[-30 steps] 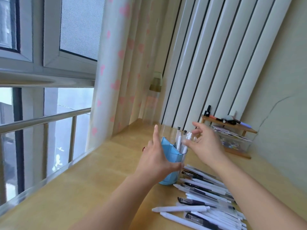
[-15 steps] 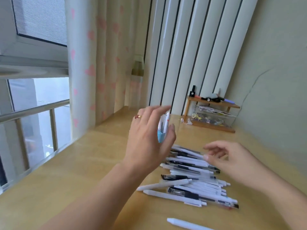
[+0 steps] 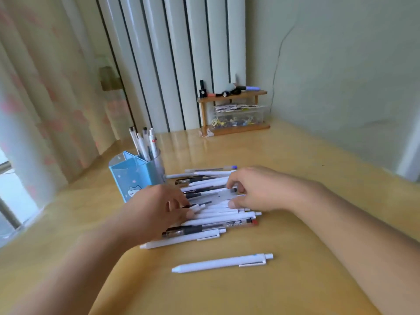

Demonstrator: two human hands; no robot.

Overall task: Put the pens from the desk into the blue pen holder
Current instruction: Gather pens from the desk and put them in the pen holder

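The blue pen holder [image 3: 131,178] stands upright on the desk at the left, with several white pens [image 3: 144,144] sticking out of it. To its right lies a pile of white and black pens [image 3: 213,220]. My left hand [image 3: 154,212] is at the pile's left end, thumb and fingers pinching the tip of a white pen. My right hand [image 3: 256,189] rests on the pile's right side with fingers curled over the pens; whether it grips one is unclear. One white pen [image 3: 222,262] lies alone, nearer to me.
A small wooden shelf [image 3: 231,96] with a clear box under it stands at the back against the white slatted panel. A curtain [image 3: 45,87] and window are to the left, and a green wall is on the right.
The view has tilted down towards the desk. My left hand has let go of the holder and dropped onto the pile. My right hand has come back from the holder to the pens.
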